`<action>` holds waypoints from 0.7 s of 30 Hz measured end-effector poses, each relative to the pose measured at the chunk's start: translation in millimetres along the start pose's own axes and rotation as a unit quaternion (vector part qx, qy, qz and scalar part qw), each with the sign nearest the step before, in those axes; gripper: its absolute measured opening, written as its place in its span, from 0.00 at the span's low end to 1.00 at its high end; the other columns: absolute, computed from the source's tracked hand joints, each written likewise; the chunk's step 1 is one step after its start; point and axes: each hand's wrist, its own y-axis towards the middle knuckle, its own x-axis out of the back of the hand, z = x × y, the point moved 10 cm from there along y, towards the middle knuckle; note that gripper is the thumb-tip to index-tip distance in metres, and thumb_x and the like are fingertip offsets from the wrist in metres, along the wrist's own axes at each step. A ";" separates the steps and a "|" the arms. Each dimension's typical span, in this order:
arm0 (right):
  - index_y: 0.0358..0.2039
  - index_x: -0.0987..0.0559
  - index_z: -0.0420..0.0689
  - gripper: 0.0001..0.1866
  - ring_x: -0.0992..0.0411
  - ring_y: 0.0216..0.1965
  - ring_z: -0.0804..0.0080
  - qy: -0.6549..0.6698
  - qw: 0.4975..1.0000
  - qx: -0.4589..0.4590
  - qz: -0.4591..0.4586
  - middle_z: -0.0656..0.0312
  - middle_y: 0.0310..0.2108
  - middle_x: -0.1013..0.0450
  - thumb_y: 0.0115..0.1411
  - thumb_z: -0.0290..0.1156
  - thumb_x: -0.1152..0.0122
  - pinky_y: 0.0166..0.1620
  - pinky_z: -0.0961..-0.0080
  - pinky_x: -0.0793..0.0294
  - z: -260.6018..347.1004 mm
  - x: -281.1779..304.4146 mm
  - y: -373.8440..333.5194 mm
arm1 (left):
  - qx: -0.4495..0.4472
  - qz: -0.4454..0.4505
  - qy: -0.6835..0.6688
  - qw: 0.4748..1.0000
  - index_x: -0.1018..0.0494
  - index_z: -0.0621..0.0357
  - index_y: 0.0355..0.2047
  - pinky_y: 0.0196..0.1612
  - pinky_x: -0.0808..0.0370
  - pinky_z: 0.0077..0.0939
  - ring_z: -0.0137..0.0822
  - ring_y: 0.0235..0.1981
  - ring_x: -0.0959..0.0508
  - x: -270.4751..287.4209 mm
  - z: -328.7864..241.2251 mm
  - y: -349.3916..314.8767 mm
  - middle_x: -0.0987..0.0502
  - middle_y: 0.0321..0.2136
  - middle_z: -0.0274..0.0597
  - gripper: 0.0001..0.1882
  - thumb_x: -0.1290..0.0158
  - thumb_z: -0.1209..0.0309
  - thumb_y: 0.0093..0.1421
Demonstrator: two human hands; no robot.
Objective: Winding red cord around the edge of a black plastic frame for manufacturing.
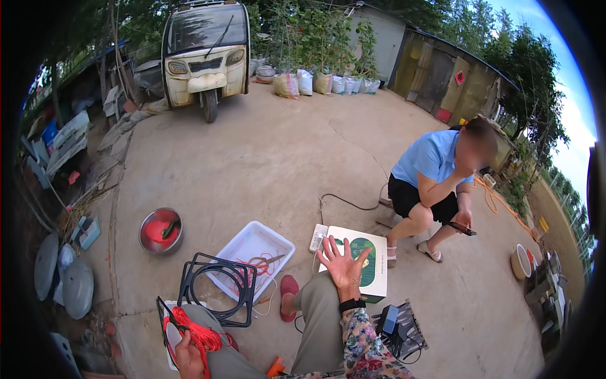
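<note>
My left hand (187, 358) is closed at the lower left, against a thin black frame (161, 316) and a bundle of red cord (201, 330). The cord hangs in loose loops over my left knee; exactly how the fingers grip is partly hidden. My right hand (344, 268) is raised palm up with its fingers spread and nothing in it. Below it on the ground stands a white and green box (379, 244). Black frames with round openings (218, 287) lean on a white plastic tray (278, 235), which holds scissors (265, 260) and red cord scraps.
A steel bowl (146, 247) with red contents stands left. A white power strip (318, 237) adjoins the box. Right of my legs lies a dark blue device (388, 319) with cables. A person in a blue shirt (429, 155) sits holding a phone (463, 228). A three-wheeled vehicle (207, 60) is parked behind.
</note>
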 end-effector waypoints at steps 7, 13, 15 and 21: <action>0.67 0.65 0.64 0.64 0.47 0.62 0.50 0.024 0.999 0.028 -0.026 0.53 0.65 0.56 0.37 0.65 0.33 0.60 0.37 0.50 17.5 10.1 -5.9 | -0.016 0.004 -0.003 1.000 0.31 0.55 0.42 0.34 0.25 0.36 0.37 0.36 0.23 -21.1 -1.1 -7.8 0.23 0.36 0.37 0.11 0.52 0.65 0.63; 0.67 0.65 0.65 0.65 0.46 0.62 0.49 0.025 0.999 0.038 -0.027 0.53 0.66 0.56 0.36 0.64 0.32 0.60 0.37 0.50 22.0 7.3 -9.8 | 0.052 0.020 0.032 0.998 0.39 0.59 0.57 0.56 0.34 0.42 0.43 0.52 0.30 -10.0 1.9 -5.9 0.30 0.51 0.46 0.22 0.52 0.68 0.63; 0.66 0.64 0.65 0.65 0.46 0.62 0.49 0.026 0.998 0.041 -0.028 0.53 0.65 0.56 0.36 0.64 0.32 0.61 0.37 0.50 24.6 6.6 -10.6 | 0.049 0.024 0.041 0.998 0.39 0.58 0.57 0.57 0.34 0.42 0.42 0.52 0.30 -18.7 0.7 -9.9 0.30 0.51 0.45 0.22 0.52 0.68 0.63; 0.66 0.61 0.64 0.62 0.46 0.62 0.49 0.037 0.998 0.045 -0.024 0.53 0.65 0.55 0.38 0.64 0.33 0.61 0.37 0.51 30.2 10.6 -10.0 | 0.036 0.027 0.041 0.998 0.39 0.54 0.58 0.56 0.34 0.41 0.41 0.51 0.30 -15.8 0.9 -5.5 0.30 0.51 0.43 0.22 0.52 0.68 0.63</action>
